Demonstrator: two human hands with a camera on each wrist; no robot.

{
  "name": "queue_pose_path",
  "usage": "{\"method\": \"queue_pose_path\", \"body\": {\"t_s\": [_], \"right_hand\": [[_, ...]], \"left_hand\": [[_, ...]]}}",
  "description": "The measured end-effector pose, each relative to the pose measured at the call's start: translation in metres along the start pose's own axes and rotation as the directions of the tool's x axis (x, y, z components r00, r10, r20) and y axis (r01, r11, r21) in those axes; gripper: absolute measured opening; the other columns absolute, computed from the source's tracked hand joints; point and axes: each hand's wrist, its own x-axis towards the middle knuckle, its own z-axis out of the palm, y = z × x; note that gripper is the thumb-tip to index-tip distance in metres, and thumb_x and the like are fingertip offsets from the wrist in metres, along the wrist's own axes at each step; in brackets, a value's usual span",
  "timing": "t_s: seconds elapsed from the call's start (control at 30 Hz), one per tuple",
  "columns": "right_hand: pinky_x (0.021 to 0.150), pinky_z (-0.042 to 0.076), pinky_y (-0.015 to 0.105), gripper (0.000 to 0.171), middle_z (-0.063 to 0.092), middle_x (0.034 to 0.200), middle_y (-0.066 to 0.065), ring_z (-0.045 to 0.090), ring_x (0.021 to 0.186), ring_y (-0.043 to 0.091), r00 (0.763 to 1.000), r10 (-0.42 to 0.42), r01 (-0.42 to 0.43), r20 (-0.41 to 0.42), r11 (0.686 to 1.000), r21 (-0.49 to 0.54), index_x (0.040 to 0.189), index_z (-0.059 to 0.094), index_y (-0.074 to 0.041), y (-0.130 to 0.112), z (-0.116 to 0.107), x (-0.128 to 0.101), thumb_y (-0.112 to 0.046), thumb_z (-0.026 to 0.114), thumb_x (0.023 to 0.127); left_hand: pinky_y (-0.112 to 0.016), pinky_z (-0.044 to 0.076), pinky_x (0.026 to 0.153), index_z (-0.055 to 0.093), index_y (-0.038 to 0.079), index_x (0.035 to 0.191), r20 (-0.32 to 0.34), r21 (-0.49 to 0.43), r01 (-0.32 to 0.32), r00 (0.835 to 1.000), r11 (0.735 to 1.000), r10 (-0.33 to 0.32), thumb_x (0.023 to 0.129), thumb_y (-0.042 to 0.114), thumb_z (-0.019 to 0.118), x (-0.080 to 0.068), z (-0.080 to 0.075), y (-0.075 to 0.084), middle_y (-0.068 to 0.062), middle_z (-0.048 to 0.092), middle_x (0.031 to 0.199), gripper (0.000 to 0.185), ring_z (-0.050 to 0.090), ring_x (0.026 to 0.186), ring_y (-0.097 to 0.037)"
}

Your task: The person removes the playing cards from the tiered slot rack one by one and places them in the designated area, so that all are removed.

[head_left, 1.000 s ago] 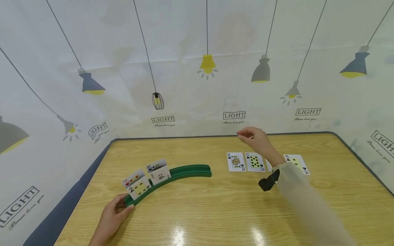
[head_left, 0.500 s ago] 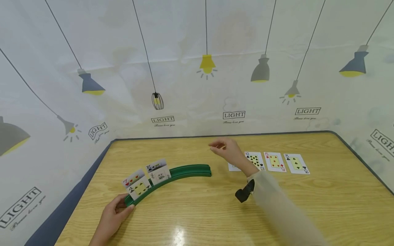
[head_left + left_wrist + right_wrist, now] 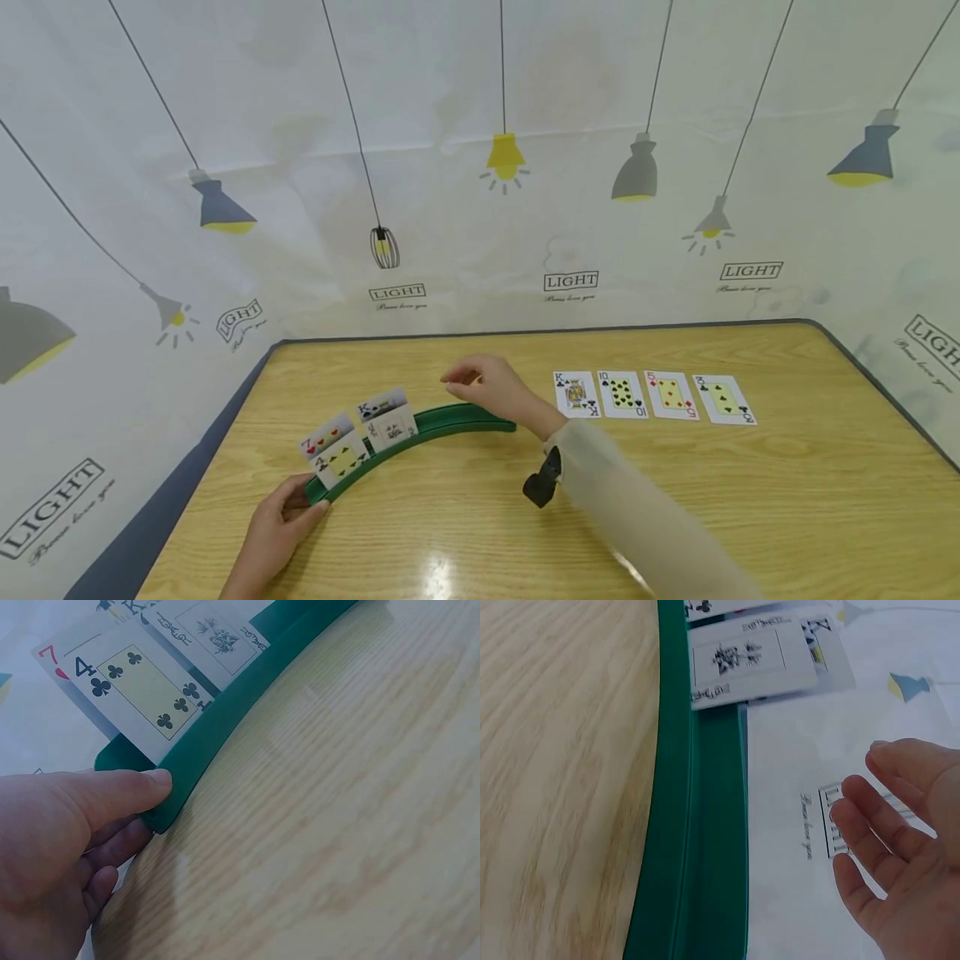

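head view has the left hand (image 3: 279, 523) pinching the near end of the curved green card rack (image 3: 442, 422), thumb on top and fingers curled under. right hand (image 3: 491, 390) hovers just above the rack's far half, holding nothing, fingers loosely spread. the rack lies on a pale wood-grain desk (image 3: 525, 508) with a dark edge, and four cards (image 3: 360, 433) stand in its left part. four more cards (image 3: 651, 395) lie face up in a row to the right, well apart from the rack. a white backdrop (image 3: 480, 167) printed with hanging lamps surrounds the desk. left wrist view reads the front card as a four of clubs (image 3: 142, 686); right wrist view shows the empty palm.
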Motion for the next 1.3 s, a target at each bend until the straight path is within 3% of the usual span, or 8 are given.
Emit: {"method": "queue_pose_path", "body": {"t_s": [0.27,0.43,0.67,1.3], "right_hand": [[0.068,0.048,0.024,0.017,0.062,0.102,0.005,0.057,0.084,0.016,0.997,0.011,-0.012,0.082,1.0,0.004,0.105,0.067,-0.009,-0.013,0.019,0.013,-0.014,0.06,0.09],[0.069,0.047,0.024,0.017,0.062,0.101,0.004,0.057,0.084,0.016,0.993,0.008,-0.005,0.118,1.0,-0.027,0.105,0.067,-0.008,-0.014,0.026,0.019,-0.014,0.06,0.09],[0.069,0.047,0.023,0.017,0.061,0.095,0.001,0.057,0.083,0.016,0.989,0.01,-0.008,0.149,1.0,-0.016,0.105,0.066,-0.008,-0.013,0.033,0.023,-0.013,0.061,0.09],[0.071,0.047,0.024,0.015,0.063,0.1,-0.002,0.057,0.081,0.007,0.983,0.019,-0.027,0.185,0.999,0.041,0.102,0.068,-0.011,-0.006,0.045,0.024,-0.015,0.06,0.09]], "left_hand": [[-0.027,0.048,0.073,0.054,0.002,0.123,-0.025,0.008,-0.038,0.999,0.999,0.038,0.085,0.017,0.067,-0.001,-0.001,0.0,-0.015,0.059,0.11,0.043,0.057,0.094,-0.023],[-0.027,0.048,0.073,0.053,0.002,0.124,-0.027,0.009,-0.029,0.999,1.0,0.029,0.086,0.016,0.066,-0.001,0.0,0.0,-0.015,0.059,0.11,0.043,0.057,0.094,-0.023],[-0.026,0.048,0.072,0.053,0.002,0.124,-0.03,0.006,-0.033,0.999,0.999,0.033,0.085,0.015,0.066,0.0,0.0,-0.002,-0.015,0.059,0.11,0.043,0.057,0.094,-0.022],[-0.025,0.048,0.073,0.053,0.001,0.124,-0.031,-0.015,-0.029,0.999,0.999,0.028,0.085,0.014,0.067,0.0,0.001,-0.001,-0.015,0.059,0.11,0.043,0.057,0.095,-0.023]]}}
